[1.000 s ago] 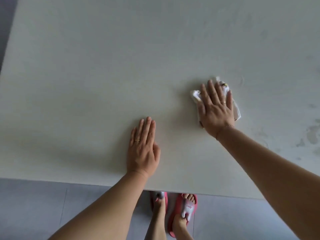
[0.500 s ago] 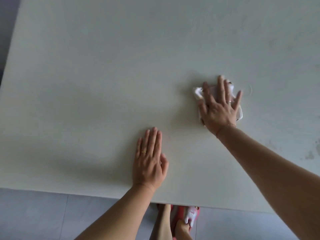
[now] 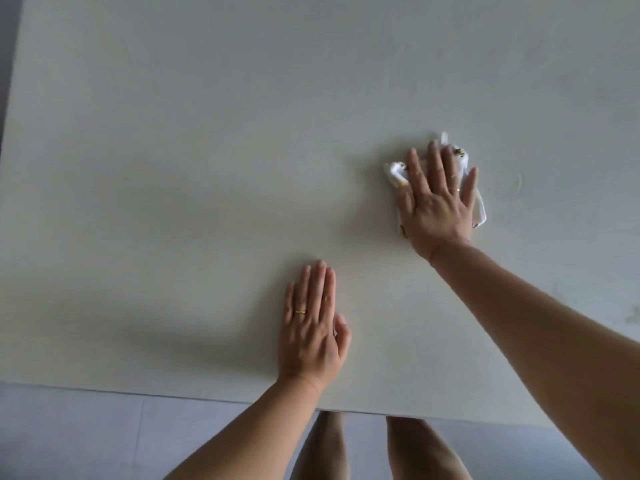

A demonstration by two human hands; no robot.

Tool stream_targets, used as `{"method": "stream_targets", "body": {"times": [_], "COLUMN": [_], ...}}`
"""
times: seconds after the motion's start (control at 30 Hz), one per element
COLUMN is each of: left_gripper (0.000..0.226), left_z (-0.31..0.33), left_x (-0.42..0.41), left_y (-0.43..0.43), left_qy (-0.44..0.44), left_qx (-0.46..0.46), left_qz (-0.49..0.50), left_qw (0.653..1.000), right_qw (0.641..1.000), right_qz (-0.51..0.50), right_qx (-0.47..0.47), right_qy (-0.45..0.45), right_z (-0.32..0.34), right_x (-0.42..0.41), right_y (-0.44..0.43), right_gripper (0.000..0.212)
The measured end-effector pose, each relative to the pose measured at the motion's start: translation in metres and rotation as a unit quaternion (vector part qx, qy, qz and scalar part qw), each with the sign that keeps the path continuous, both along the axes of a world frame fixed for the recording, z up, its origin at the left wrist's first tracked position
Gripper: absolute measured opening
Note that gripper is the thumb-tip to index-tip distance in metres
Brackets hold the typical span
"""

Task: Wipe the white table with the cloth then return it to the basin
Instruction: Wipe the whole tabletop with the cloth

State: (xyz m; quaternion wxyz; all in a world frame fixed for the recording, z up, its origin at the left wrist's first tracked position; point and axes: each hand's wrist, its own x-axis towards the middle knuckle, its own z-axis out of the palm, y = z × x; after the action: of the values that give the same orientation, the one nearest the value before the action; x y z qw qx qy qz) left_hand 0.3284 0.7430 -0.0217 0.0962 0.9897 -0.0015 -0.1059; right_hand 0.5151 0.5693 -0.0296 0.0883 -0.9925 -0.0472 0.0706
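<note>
Cloth [image 3: 394, 171], white and crumpled, lies on the white table [image 3: 207, 168] toward the right of the surface, pinned flat under the person's right hand [image 3: 437, 206]. Only its edges show: a bunched fold pokes out past the thumb side, a strip runs along the outer edge of the hand, and a small peak stands up beyond the fingertips, where a few dark specks mark the fabric.

Head view, the only one supplied. The right hand rests palm down on the cloth with fingers [image 3: 433, 161] straight and spread apart, pressing rather than clutching; nothing is curled around the fabric. A thin ring [image 3: 455, 190] sits on one finger. The right forearm reaches in from the lower right corner, crossing above the table edge.

The left hand [image 3: 311, 327] lies palm down on bare tabletop near the front edge, well apart from the cloth. Its fingers are extended and held close together, the thumb slightly off to the side, holding nothing. A gold band [image 3: 300, 311] is worn on one finger.

The table fills most of the view; its near edge runs across the lower part. A faint circular mark [image 3: 512, 180] shows on the surface just right of the cloth, and some dull blotches [image 3: 632, 315] appear near the right border. Below the edge, grey floor tiles [image 3: 86, 438] and the person's bare legs [image 3: 325, 448] are visible. No basin shows in this view.
</note>
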Motion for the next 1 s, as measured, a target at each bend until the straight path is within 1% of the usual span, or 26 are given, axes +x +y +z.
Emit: {"method": "stream_targets", "body": {"times": [0.03, 0.07, 0.1, 0.13, 0.17, 0.23, 0.27, 0.3, 0.33, 0.37, 0.43, 0.5, 0.53, 0.57, 0.6, 0.63, 0.7, 0.73, 0.77, 0.8, 0.83, 0.9, 0.97, 1.0], "left_gripper": [0.068, 0.068, 0.067, 0.067, 0.066, 0.065, 0.064, 0.064, 0.065, 0.065, 0.064, 0.064, 0.063, 0.063, 0.062, 0.06, 0.058, 0.058, 0.058, 0.058, 0.058, 0.061, 0.063, 0.063], "left_z": [-0.001, -0.001, -0.002, -0.001, 0.0, 0.002, 0.003, 0.005, 0.007, 0.009, 0.011, 0.012, 0.012, 0.012, 0.012, 0.011, 0.008, 0.007, 0.005, 0.002, 0.0, -0.006, -0.01, -0.011], "left_x": [0.0, 0.0, 0.0, 0.0, 0.001, 0.002, 0.004, 0.007, 0.013, 0.022, 0.05, 0.084, 0.102, 0.119, 0.136, 0.15, 0.173, 0.182, 0.189, 0.194, 0.198, 0.202, 0.202, 0.201], "left_y": [0.0, -0.001, -0.001, -0.001, 0.0, -0.001, -0.001, -0.003, -0.005, -0.009, -0.016, -0.021, -0.023, -0.024, -0.023, -0.022, -0.016, -0.014, -0.012, -0.011, -0.011, -0.012, -0.014, -0.014], "left_qy": [0.001, 0.0, 0.002, 0.003, 0.0, -0.01, -0.016, -0.025, -0.036, -0.046, -0.064, -0.08, -0.086, -0.093, -0.1, -0.107, -0.112, -0.11, -0.108, -0.106, -0.104, -0.089, -0.077, -0.078], "left_qx": [0.0, 0.002, 0.002, 0.002, 0.002, -0.006, -0.018, -0.032, -0.043, -0.05, -0.061, -0.065, -0.06, -0.055, -0.05, -0.047, -0.041, -0.036, -0.031, -0.027, -0.024, -0.02, -0.014, -0.009], "left_qz": [0.001, 0.003, 0.005, 0.006, 0.005, 0.002, 0.008, 0.019, 0.03, 0.038, 0.049, 0.058, 0.063, 0.071, 0.083, 0.096, 0.105, 0.097, 0.083, 0.067, 0.055, 0.05, 0.053, 0.054], "left_qw": [1.0, 1.0, 1.0, 1.0, 1.0, 1.0, 1.0, 0.999, 0.998, 0.997, 0.995, 0.993, 0.992, 0.992, 0.99, 0.989, 0.987, 0.989, 0.99, 0.992, 0.993, 0.995, 0.995, 0.995], "right_qw": [0.998, 0.997, 0.999, 1.0, 0.994, 0.96, 0.942, 0.934, 0.939, 0.955, 0.989, 1.0, 0.999, 0.998, 1.0, 0.997, 0.969, 0.954, 0.948, 0.954, 0.968, 0.994, 1.0, 0.999], "right_qz": [-0.056, -0.073, -0.046, 0.019, 0.109, 0.279, 0.334, 0.357, 0.342, 0.293, 0.144, 0.002, -0.043, -0.049, -0.007, 0.072, 0.248, 0.299, 0.316, 0.299, 0.25, 0.105, -0.015, -0.044], "right_qx": [0.003, 0.005, 0.013, 0.022, 0.023, 0.007, -0.003, -0.016, -0.024, -0.026, -0.014, 0.007, 0.014, 0.023, 0.024, 0.014, -0.019, -0.021, -0.021, -0.024, -0.021, 0.006, 0.018, 0.021], "right_qy": [0.0, 0.001, 0.004, 0.004, 0.005, -0.009, -0.017, -0.02, -0.021, -0.015, -0.002, 0.003, 0.007, 0.009, 0.01, 0.015, 0.01, -0.001, -0.009, -0.014, -0.009, 0.002, -0.002, -0.002], "right_z": [-0.001, -0.001, 0.0, 0.001, 0.001, 0.004, 0.005, 0.005, 0.004, 0.003, 0.001, 0.0, 0.0, 0.002, 0.003, 0.003, 0.005, 0.006, 0.006, 0.005, 0.004, 0.001, -0.002, -0.003], "right_x": [-0.002, -0.01, -0.023, -0.037, -0.05, -0.055, -0.042, -0.024, -0.005, 0.016, 0.048, 0.056, 0.051, 0.043, 0.032, 0.02, 0.012, 0.023, 0.039, 0.055, 0.073, 0.099, 0.104, 0.1], "right_y": [0.013, 0.028, 0.043, 0.055, 0.062, 0.052, 0.038, 0.024, 0.009, -0.005, -0.024, -0.012, 0.003, 0.018, 0.032, 0.041, 0.035, 0.024, 0.013, 0.002, -0.008, -0.019, -0.006, 0.007], "right_gripper": [0.057, 0.058, 0.058, 0.058, 0.058, 0.056, 0.054, 0.054, 0.054, 0.055, 0.055, 0.054, 0.054, 0.055, 0.055, 0.056, 0.056, 0.055, 0.054, 0.054, 0.053, 0.053, 0.053, 0.054]}}
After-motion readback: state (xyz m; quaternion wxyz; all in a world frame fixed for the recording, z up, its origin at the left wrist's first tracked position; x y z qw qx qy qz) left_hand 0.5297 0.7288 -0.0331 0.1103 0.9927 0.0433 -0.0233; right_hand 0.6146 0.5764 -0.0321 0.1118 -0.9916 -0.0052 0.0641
